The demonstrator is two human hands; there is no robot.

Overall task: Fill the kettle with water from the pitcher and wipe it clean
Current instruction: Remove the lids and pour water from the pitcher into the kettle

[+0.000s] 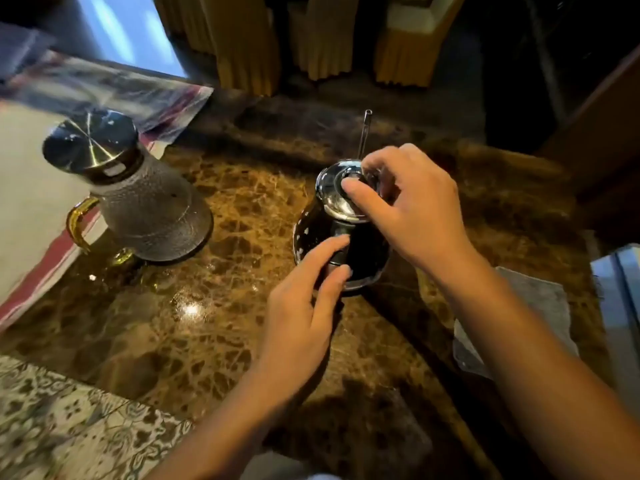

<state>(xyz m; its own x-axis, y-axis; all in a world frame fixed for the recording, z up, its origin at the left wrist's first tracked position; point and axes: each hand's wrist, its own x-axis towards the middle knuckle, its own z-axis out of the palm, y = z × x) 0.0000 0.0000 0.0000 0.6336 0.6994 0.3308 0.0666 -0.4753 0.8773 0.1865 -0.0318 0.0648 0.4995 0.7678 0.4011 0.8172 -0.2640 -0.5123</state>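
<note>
A small shiny dark kettle [313,233] with a thin straight spout stands on the brown marble counter [194,306]. My right hand [412,202] pinches the knob of its metal lid [332,188], which sits on the kettle's mouth. My left hand [304,292] is wrapped around the kettle's handle on the near side. The pitcher [145,202], grey and textured with a gold handle and a shiny closed lid, stands upright at the left, well apart from both hands. A grey cloth [540,306] lies flat on the counter to the right, partly hidden by my right forearm.
A cream and red table runner [38,209] lies under the pitcher's left side. A clear plastic sheet [138,95] lies behind the pitcher. Chairs with yellow covers [325,39] stand beyond the counter's far edge. A pale box [620,306] sits at the right edge.
</note>
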